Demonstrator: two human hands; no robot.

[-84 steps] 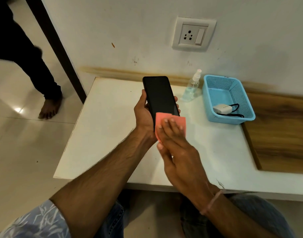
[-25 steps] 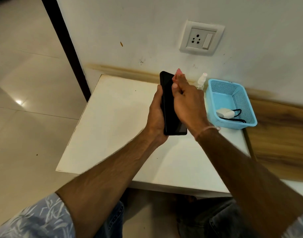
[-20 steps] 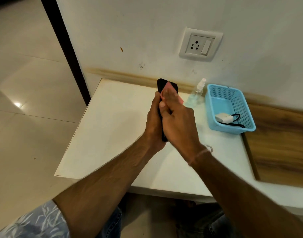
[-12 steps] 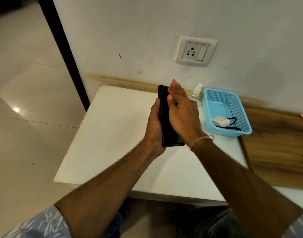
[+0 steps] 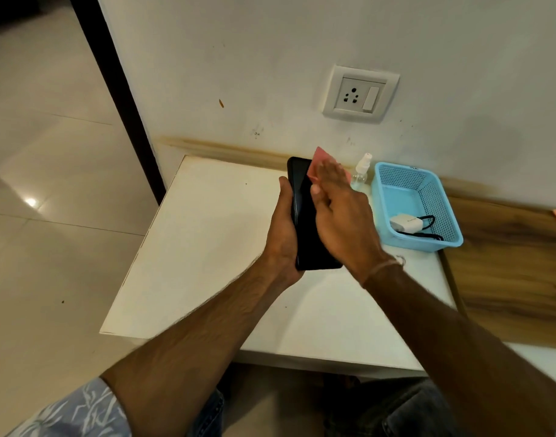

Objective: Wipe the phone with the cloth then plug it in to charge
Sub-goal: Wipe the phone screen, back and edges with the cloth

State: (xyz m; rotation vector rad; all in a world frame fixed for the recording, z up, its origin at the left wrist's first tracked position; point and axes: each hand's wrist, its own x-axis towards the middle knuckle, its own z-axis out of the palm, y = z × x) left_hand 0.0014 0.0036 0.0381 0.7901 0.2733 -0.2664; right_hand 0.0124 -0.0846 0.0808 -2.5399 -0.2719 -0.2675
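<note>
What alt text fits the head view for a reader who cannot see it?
Seen from above, a left hand grips a black phone over a white table while the right hand presses a pink cloth on it. A blue basket with a charger stands nearby.

Soft, warm indoor light, moderately bright. A glare spot shines on the floor tiles [image 5: 30,201] at mid left; a pale sheen streaks the phone [image 5: 298,197]. The right hand [image 5: 341,219] is motion-blurred at its fingertips [image 5: 328,168]. Wide-angle distortion slants the door frame [image 5: 112,89] at upper left. Faint arm shadows cross the table [image 5: 207,247].
</note>
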